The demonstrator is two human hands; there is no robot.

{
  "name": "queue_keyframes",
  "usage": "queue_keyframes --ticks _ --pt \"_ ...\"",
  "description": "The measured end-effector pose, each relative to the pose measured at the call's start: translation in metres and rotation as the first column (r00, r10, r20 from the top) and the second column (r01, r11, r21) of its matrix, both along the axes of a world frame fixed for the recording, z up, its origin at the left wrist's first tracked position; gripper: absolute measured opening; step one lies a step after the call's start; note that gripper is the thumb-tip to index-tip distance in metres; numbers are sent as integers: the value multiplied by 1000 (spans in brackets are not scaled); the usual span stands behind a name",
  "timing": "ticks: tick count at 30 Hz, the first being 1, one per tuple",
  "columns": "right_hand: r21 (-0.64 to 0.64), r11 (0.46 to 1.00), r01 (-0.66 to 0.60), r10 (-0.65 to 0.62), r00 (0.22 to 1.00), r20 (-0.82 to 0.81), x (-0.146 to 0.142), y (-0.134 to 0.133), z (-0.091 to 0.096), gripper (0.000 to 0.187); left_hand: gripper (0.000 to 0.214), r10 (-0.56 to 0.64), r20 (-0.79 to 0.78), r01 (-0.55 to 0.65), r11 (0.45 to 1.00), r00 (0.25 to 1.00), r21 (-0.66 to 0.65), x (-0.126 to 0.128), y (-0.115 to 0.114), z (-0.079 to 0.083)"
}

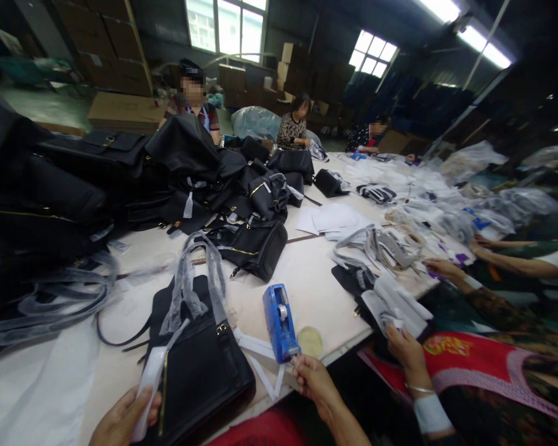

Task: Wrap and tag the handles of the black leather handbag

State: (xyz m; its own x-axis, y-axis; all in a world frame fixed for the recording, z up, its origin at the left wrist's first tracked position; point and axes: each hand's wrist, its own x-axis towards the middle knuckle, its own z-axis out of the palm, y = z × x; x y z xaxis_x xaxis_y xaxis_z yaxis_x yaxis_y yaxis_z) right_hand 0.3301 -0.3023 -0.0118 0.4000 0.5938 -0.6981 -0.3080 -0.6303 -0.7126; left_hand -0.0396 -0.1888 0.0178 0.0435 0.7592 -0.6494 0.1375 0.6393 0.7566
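My left hand (129, 414) grips a folded white paper strip (152, 371) beside the gold zip of a black handbag (204, 371). The bag lies on the table directly in front of me, and clear plastic wrapping covers its raised handles (186, 291). At the front end of a blue tape dispenser (279, 325), my right hand (315, 379) is closed in a pinch on the end of the tape, close to the cutter. A roll of tape (310, 342) lies flat just right of the dispenser. White paper strips (265, 365) lie between the bag and the dispenser.
Black bags (181, 155) are heaped along the left and back. Another black bag (255, 248) lies behind the dispenser. White sheets (335, 220) rest mid-table. To my right, a co-worker's hand (407, 350) holds white paper over a black bag. Several other people sit around the table.
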Motion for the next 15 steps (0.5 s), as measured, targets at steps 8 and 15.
queue_keyframes --ticks 8,15 --pt "-2 997 -76 76 991 107 1 1 0 31 46 53 33 -54 998 998 31 6 0 13" --pt "-39 915 -401 382 832 403 -8 -15 -23 36 38 108 129 -123 986 986 112 17 1 34"
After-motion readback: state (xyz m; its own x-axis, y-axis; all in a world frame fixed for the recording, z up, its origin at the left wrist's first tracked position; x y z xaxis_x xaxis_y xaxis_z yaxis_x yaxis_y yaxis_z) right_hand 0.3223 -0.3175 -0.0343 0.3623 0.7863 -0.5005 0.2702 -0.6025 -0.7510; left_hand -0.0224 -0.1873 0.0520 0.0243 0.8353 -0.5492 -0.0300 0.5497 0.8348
